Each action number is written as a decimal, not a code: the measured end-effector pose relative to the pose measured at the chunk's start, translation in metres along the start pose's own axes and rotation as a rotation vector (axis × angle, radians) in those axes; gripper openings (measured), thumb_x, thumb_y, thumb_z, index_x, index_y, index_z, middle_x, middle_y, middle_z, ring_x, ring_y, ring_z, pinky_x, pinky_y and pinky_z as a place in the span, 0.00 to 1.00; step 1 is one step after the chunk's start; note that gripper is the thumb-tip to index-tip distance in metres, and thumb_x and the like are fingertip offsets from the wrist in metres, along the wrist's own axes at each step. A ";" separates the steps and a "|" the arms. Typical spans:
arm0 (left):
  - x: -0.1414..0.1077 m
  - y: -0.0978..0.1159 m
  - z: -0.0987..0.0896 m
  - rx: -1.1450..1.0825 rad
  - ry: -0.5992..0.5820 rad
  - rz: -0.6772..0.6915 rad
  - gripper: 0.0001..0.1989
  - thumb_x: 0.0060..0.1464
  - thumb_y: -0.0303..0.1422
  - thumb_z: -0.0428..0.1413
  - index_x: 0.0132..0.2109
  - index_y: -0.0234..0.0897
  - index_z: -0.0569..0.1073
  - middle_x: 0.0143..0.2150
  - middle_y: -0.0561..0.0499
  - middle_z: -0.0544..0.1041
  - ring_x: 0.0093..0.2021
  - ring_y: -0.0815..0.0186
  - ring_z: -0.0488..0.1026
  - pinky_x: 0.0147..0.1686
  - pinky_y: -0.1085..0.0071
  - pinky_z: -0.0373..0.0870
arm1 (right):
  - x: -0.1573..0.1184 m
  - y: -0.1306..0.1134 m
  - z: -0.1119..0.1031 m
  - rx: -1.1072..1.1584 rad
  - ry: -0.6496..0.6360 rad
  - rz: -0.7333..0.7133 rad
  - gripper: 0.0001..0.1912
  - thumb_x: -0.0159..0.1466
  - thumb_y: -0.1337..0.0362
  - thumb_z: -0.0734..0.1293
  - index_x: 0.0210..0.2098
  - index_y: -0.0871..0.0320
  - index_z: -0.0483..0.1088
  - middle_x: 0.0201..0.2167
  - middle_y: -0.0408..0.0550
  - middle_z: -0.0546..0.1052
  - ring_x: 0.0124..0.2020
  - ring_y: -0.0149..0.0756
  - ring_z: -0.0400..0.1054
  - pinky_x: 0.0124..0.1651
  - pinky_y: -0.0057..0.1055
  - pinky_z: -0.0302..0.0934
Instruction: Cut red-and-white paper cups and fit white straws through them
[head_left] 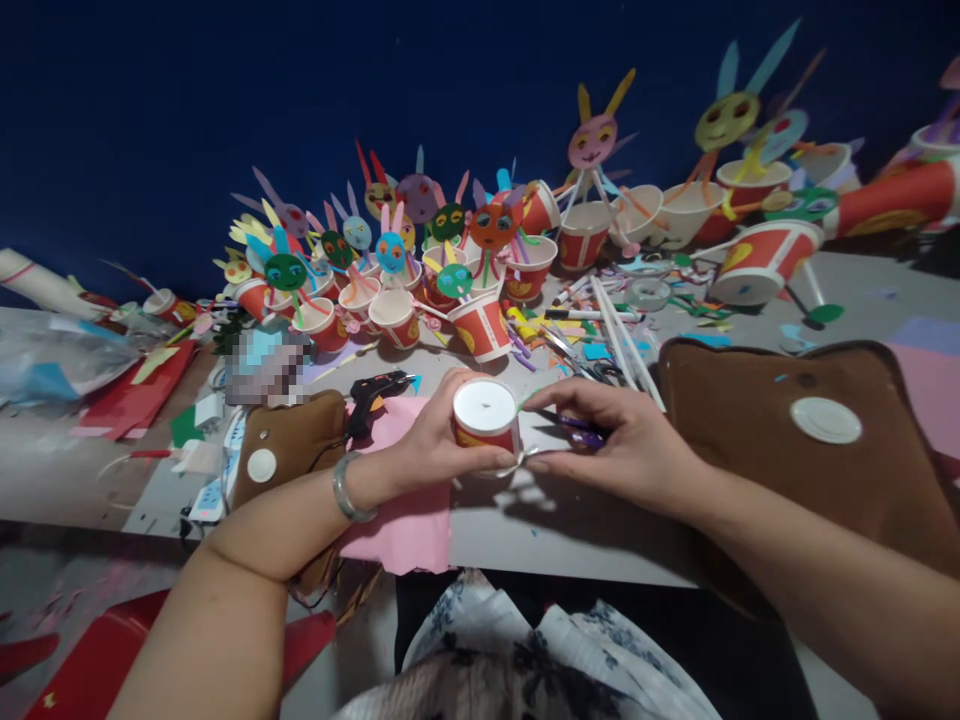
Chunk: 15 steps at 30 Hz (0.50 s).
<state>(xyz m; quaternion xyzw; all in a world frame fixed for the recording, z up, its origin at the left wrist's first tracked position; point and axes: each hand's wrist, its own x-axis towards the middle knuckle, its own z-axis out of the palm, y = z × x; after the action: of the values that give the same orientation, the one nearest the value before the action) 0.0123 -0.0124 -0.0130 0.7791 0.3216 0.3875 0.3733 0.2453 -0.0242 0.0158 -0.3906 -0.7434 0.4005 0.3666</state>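
My left hand is wrapped round a red and white paper cup, held with its white base facing up. A small dark mark or hole shows in the middle of the base. My right hand is at the cup's right side, fingers curled round a purple-handled tool that looks like scissors, mostly hidden. Its index fingertip and thumb reach to the cup, the thumb by a thin white strip at the rim. Whether the strip belongs to the cup is unclear.
Several cups with paper rabbit-like figures stand along the back. A glue gun lies by pink paper. Brown pouches flank my hands. White sticks, pens and a tape roll lie behind.
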 end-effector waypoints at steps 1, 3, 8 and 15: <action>-0.002 0.001 0.002 -0.058 -0.029 -0.040 0.33 0.52 0.48 0.65 0.58 0.39 0.63 0.49 0.44 0.70 0.50 0.58 0.72 0.50 0.61 0.73 | -0.002 0.001 0.005 -0.009 0.003 -0.001 0.19 0.58 0.48 0.73 0.41 0.53 0.71 0.36 0.50 0.79 0.33 0.41 0.74 0.35 0.36 0.70; -0.005 0.003 0.005 -0.133 -0.107 -0.080 0.33 0.56 0.49 0.62 0.61 0.40 0.60 0.51 0.44 0.69 0.49 0.59 0.72 0.48 0.62 0.74 | -0.005 0.003 0.012 -0.027 0.020 -0.012 0.16 0.60 0.49 0.71 0.39 0.53 0.69 0.33 0.49 0.78 0.29 0.41 0.73 0.32 0.37 0.70; -0.004 0.004 -0.002 -0.182 -0.227 0.011 0.35 0.61 0.52 0.54 0.68 0.42 0.54 0.64 0.37 0.64 0.63 0.51 0.67 0.60 0.54 0.69 | -0.007 0.009 0.010 -0.089 0.053 -0.007 0.15 0.61 0.51 0.70 0.40 0.55 0.70 0.31 0.50 0.78 0.29 0.42 0.73 0.30 0.37 0.70; 0.000 -0.004 -0.008 -0.027 -0.118 0.095 0.39 0.62 0.43 0.57 0.73 0.42 0.50 0.69 0.36 0.63 0.68 0.50 0.64 0.65 0.51 0.64 | 0.003 0.010 -0.004 -0.079 0.170 -0.122 0.08 0.61 0.61 0.71 0.41 0.54 0.77 0.38 0.51 0.83 0.38 0.45 0.79 0.41 0.39 0.75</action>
<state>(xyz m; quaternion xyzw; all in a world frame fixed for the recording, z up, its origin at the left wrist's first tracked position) 0.0047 -0.0074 -0.0133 0.8098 0.2565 0.3626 0.3833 0.2502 -0.0163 0.0091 -0.3912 -0.7472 0.3133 0.4365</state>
